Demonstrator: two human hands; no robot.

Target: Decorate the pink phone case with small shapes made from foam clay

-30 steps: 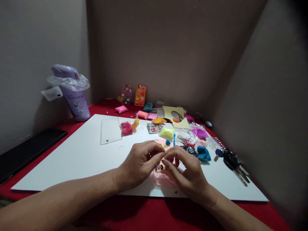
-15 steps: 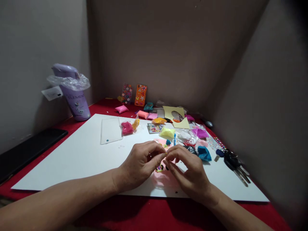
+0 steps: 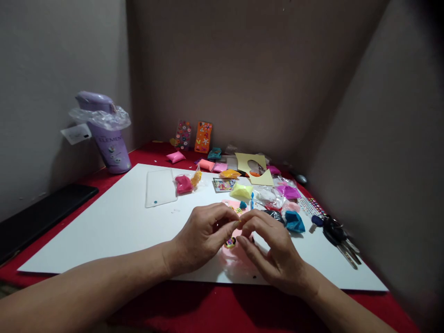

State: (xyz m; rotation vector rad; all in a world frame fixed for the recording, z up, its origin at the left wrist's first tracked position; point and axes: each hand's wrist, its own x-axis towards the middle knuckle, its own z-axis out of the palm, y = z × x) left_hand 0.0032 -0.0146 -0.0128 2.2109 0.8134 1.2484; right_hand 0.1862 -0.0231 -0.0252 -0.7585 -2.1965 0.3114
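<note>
Left hand: Thumb and forefinger of the left hand (image 3: 204,238) meet in a tight pinch on a tiny yellowish piece (image 3: 239,221), its exact shape too small to tell.
Right hand: Thumb and forefinger of the right hand (image 3: 272,245) stand parted beside that pinch, with nothing seen between them.
Technique: So small a piece likely calls for light fingertip pressure, steady wrists and clearance above the raised decorations below.
Pink panel: Beneath the fingers, partly hidden, lies a soft-looking pink rounded panel with a clear rim (image 3: 237,262), bearing a multicoloured ornament (image 3: 230,242) and, at its far end, a rough teal lump (image 3: 243,205).
Board: All rests on a smooth, flat white board (image 3: 107,226) over red cloth (image 3: 194,305).
Right side: Metal keys with black heads (image 3: 342,240) lie near a crumpled teal packet (image 3: 294,222).
Beyond: A pillow-shaped pale yellow packet (image 3: 242,190) sits past the panel; a clear rectangular plastic case (image 3: 161,187) lies left.
Back wall: A glossy orange decorated case (image 3: 203,137) stands upright.
</note>
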